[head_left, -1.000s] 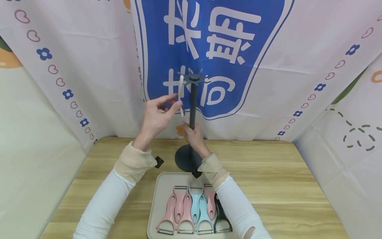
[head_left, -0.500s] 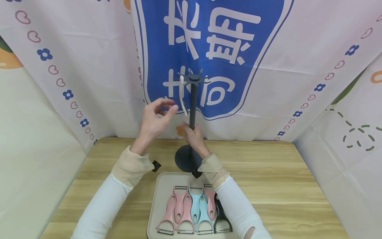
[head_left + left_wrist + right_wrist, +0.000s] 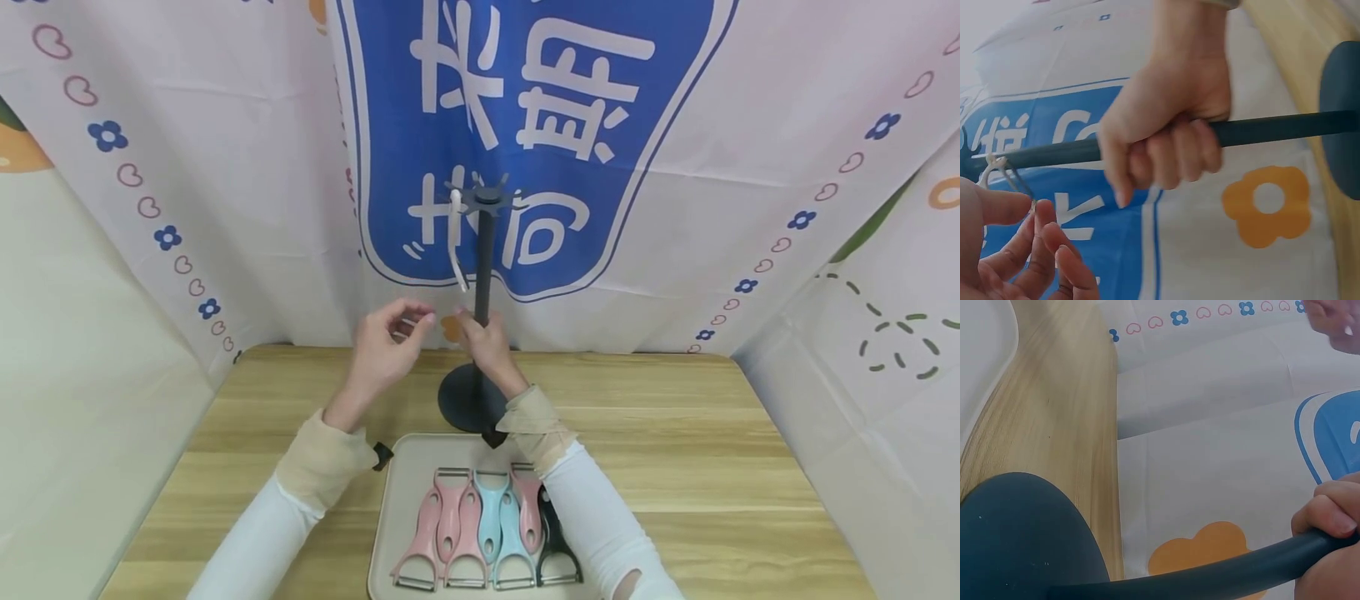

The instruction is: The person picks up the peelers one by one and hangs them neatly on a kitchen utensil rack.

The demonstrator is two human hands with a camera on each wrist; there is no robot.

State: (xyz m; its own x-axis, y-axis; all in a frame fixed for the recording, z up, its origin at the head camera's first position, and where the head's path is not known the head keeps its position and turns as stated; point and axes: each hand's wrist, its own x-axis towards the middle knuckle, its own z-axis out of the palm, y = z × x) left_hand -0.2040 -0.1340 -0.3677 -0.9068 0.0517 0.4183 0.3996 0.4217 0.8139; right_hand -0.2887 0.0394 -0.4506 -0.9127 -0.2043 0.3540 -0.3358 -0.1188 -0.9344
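A white peeler [image 3: 454, 229] hangs by its handle from one hook at the top of a dark stand [image 3: 483, 267], blade end down, left of the pole. My left hand [image 3: 384, 343] is below and left of the peeler in the head view, apart from it, with loosely bent fingers and nothing between them. In the left wrist view its fingertips appear close to the peeler [image 3: 999, 164]. My right hand [image 3: 489, 343] grips the lower pole, its fingers wrapped round it, as the left wrist view also shows.
A beige tray [image 3: 405, 454] at the front holds several peelers: pink ones [image 3: 426, 529], light blue ones [image 3: 489, 512] and a black one [image 3: 553, 537]. The stand's round base [image 3: 459, 400] rests on the wooden table [image 3: 675, 442] behind it. A printed cloth [image 3: 697, 242] hangs behind.
My left hand has let go of the white peeler and moved down and slightly left. The peeler hangs free and has swung a little. The right hand stays on the pole.
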